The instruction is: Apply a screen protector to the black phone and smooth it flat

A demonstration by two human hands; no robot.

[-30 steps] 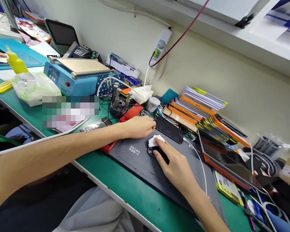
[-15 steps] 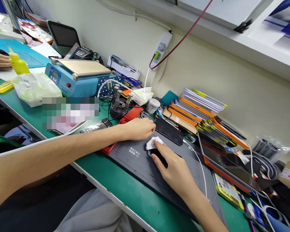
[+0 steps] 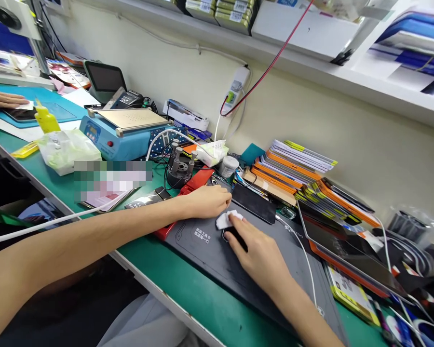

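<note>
Under my right hand (image 3: pixel 258 246) lies a dark phone-like slab (image 3: pixel 238 237), mostly hidden by the palm, on a dark grey work mat (image 3: pixel 198 255). The fingertips of that hand press a crumpled white tissue (image 3: pixel 227 220) at the slab's upper left edge. Just beyond, my left hand (image 3: pixel 213 200) is closed above the mat, its fingers curled; what they hold, if anything, is hidden. A black phone (image 3: pixel 255 202) rests beyond both hands, beside a white cable (image 3: pixel 304 246).
Stacked boxed screens (image 3: pixel 289 168) lean by the wall. A black stand with posts (image 3: pixel 180 168), a red strip (image 3: pixel 197 180), a blue heating plate (image 3: pixel 119 140) and a tissue pack (image 3: pixel 68 152) stand leftward. A co-worker's hand (image 3: pixel 3 99) is at far left.
The camera view has tilted upward a little, showing more shelf. My right hand and the tissue have shifted slightly; the tissue looks more crumpled. My left hand stays closed.
</note>
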